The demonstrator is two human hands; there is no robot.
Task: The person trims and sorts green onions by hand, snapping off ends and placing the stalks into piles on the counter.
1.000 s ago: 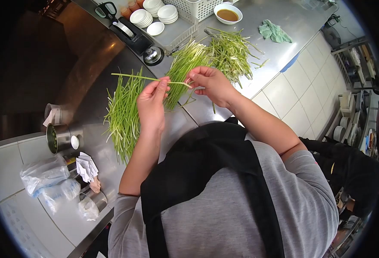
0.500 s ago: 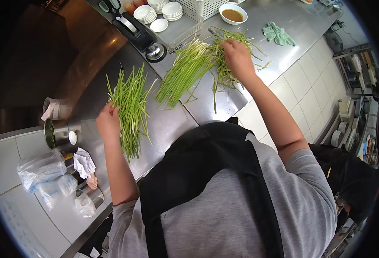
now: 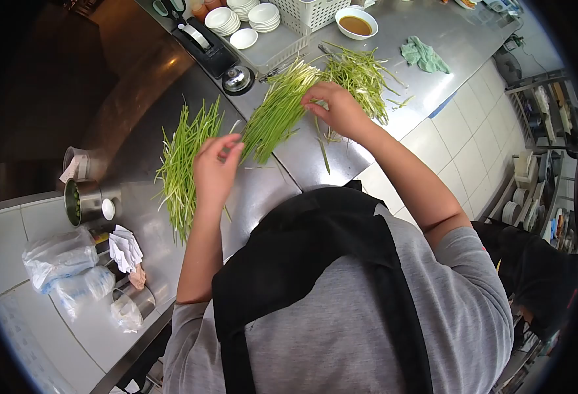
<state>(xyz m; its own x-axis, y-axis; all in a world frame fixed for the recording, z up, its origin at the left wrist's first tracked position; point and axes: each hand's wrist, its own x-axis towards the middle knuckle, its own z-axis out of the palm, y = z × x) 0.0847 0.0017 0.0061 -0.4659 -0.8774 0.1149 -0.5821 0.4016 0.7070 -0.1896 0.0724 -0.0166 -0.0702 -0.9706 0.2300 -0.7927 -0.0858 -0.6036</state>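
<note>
Both grips at the green stalks, drawn closer together.
Left grip [image 3: 215,172]: fingers loosely curled, beside the left bundle [image 3: 185,157]; whether it holds a stalk cannot be told. Right grip [image 3: 340,111]: fingertips bunched at the middle bundle [image 3: 274,111]; a grasp on any stalk cannot be confirmed. This change places the middle bundle between the grips, apparently within reach of both. Just beyond the right grip: the loose heap [image 3: 362,73]; nearer the wearer, a single stray leaf [image 3: 323,156] on the counter [image 3: 303,156]. Further out: the bell [image 3: 237,79], the bowl [image 3: 355,26] and the green cloth [image 3: 425,54].
</note>
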